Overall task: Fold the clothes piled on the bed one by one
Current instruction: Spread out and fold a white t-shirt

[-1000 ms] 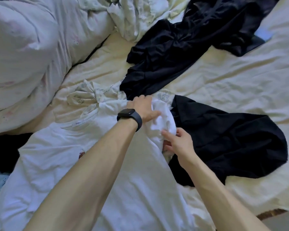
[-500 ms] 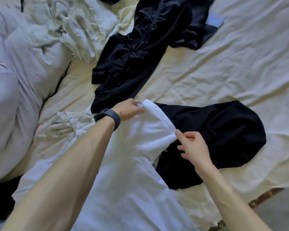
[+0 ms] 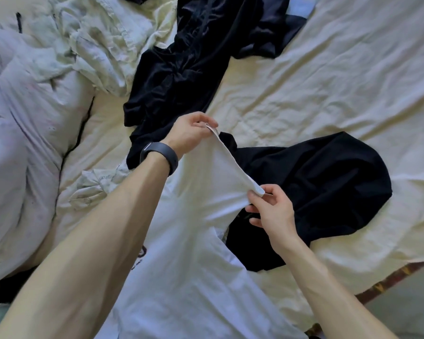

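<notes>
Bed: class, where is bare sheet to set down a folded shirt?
Free: the sheet right of the black pile, beyond the black top. Crowded: the left, with duvet and crumpled linen, and the near middle under the shirt.

Two hands, the left hand and the right hand, pinch one white T-shirt, and one dark wristband circles the left wrist. Two black garments lie there: the long black garment beyond the left hand, the rounded black garment right of the right hand. One small patterned cloth lies crumpled left of the left forearm.

white T-shirt soft matt cotton; bedsheet creased matt cloth
</notes>
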Demonstrator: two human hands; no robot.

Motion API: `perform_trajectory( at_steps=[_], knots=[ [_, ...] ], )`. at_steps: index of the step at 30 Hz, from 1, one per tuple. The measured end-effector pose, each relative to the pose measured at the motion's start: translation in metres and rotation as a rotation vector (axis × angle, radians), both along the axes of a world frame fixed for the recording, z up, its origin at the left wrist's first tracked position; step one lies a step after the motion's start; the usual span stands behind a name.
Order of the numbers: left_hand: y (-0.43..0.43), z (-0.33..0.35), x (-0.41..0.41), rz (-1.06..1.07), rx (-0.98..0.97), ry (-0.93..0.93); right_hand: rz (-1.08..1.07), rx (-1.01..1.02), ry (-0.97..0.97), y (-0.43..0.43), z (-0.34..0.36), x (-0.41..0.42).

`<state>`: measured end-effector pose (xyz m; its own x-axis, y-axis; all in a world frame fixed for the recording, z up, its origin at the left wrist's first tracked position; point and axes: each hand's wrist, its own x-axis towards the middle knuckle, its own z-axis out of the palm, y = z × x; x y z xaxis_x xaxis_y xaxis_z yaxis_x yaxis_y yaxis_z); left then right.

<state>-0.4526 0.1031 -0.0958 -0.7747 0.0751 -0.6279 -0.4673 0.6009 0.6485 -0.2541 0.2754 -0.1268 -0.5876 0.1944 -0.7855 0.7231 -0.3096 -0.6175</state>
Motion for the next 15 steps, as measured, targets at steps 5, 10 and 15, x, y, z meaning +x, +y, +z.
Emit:
perform_trajectory(
  at_steps=[5,10,15],
  knots=[
    [-0.003,-0.010,0.006,-0.023,-0.174,-0.048,-0.020,-0.142,-0.034,-0.002,-0.002,-0.003],
    [0.002,-0.018,0.014,-0.204,-0.319,-0.115,0.003,-0.021,-0.074,-0.001,-0.008,-0.013],
    [0.012,-0.007,0.016,0.127,-0.030,0.072,-0.034,0.034,0.052,0.002,0.000,-0.018]
  ],
)
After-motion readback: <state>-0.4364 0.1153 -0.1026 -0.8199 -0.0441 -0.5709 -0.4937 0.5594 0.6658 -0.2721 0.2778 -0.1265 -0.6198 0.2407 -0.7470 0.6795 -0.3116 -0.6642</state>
